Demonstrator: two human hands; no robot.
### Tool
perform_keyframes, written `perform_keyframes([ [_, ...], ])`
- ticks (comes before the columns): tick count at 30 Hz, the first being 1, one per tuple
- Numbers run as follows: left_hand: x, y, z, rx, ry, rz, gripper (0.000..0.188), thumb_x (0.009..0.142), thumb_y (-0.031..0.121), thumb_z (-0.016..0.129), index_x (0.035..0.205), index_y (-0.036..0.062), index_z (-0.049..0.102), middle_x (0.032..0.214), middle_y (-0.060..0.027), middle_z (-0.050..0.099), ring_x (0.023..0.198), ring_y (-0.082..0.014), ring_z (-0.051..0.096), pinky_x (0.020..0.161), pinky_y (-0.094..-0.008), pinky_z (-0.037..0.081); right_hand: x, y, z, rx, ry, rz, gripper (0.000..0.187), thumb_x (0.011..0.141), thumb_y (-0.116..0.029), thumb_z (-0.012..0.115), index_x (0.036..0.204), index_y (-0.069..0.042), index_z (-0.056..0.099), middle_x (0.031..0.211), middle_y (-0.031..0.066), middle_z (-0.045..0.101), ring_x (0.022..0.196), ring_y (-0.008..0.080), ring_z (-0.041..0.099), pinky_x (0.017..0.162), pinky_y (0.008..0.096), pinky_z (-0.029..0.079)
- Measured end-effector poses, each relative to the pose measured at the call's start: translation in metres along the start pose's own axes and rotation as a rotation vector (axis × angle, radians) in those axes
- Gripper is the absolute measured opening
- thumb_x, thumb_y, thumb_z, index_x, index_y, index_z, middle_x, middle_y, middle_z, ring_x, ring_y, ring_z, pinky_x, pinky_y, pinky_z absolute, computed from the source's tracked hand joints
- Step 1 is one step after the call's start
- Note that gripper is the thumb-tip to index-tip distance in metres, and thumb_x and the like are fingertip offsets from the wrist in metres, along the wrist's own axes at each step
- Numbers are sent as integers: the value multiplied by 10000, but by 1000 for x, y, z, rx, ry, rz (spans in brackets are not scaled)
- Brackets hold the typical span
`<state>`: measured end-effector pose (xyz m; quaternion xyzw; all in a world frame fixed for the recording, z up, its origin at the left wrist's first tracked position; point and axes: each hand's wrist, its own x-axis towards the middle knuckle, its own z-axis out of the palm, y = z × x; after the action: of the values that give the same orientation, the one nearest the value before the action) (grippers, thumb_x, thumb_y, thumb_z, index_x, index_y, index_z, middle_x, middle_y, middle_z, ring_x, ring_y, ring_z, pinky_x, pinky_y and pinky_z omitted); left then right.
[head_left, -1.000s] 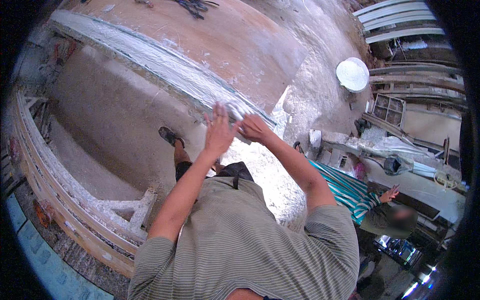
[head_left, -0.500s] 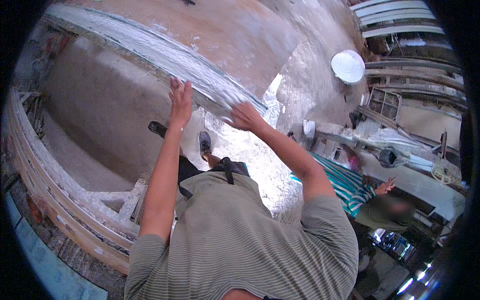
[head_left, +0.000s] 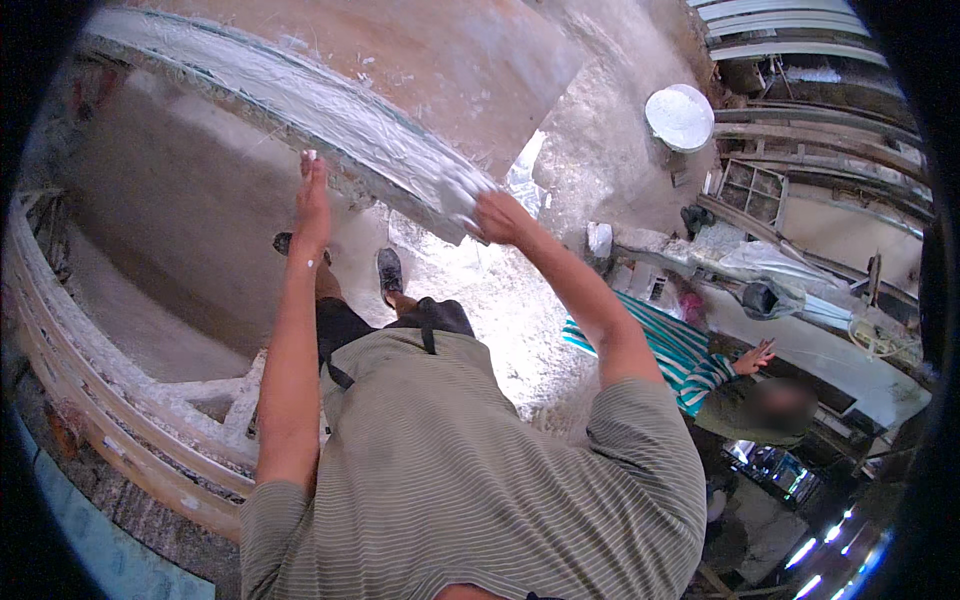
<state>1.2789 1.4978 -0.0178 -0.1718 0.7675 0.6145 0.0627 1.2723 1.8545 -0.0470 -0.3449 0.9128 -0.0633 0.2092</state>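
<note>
A long strip of wet-looking white plaster (head_left: 290,95) runs along the near edge of a brown board (head_left: 450,75), slanting from far left down toward the middle. My right hand (head_left: 503,216) is at the strip's right end. Its whitened fingers lie over the plaster and its thumb is on the near side, but blur hides how they are bent. On the near side of the edge, my left hand (head_left: 314,208) is raised and seen edge-on, its fingers stretched out and holding nothing. White material coats its fingertips, and a white spot marks the wrist.
A round white basin (head_left: 680,117) sits on the dusty floor at far right. Curved wooden moulds (head_left: 130,440) line the left. A person in a striped sleeve (head_left: 665,350) is at the right, near a pale bench (head_left: 740,330). White powder covers the floor (head_left: 490,320) by my feet.
My left hand has moved left and turned edge-on. My right hand has shifted slightly farther and right along the plaster strip. The whole view has shifted a little; the other person's hand stays raised.
</note>
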Motion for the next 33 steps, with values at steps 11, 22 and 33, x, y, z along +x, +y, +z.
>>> perform_keyframes([
  [11, 27, -4, -34, -105, -11, -82, 782, 1018, 589, 350, 1516, -11, 291, 1566, -174, 278, 1470, -254, 210, 1199, -408, 138, -12, -51, -2, -10, -125, 155, 673, 972, -597, 423, 772, -12, 689, 835, 202, 663, 828, 392, 636, 748, 487, 495],
  [22, 113, -19, -174, -203, 114, -211, 754, 1009, 590, 411, 1497, 15, 399, 1525, -145, 418, 1435, -231, 334, 1186, -368, 215, 83, -64, -43, -61, -267, 232, 533, 944, -444, 524, 705, 4, 687, 829, 229, 629, 863, 370, 607, 790, 482, 469],
  [33, 236, 67, -298, 5, -178, -106, 692, 1008, 462, 523, 1534, 52, 339, 1519, -205, 434, 1406, -260, 417, 1144, -348, 317, 456, -144, -119, 108, 80, 34, 393, 935, -297, 558, 780, 55, 643, 844, 288, 620, 828, 468, 624, 747, 539, 498],
])
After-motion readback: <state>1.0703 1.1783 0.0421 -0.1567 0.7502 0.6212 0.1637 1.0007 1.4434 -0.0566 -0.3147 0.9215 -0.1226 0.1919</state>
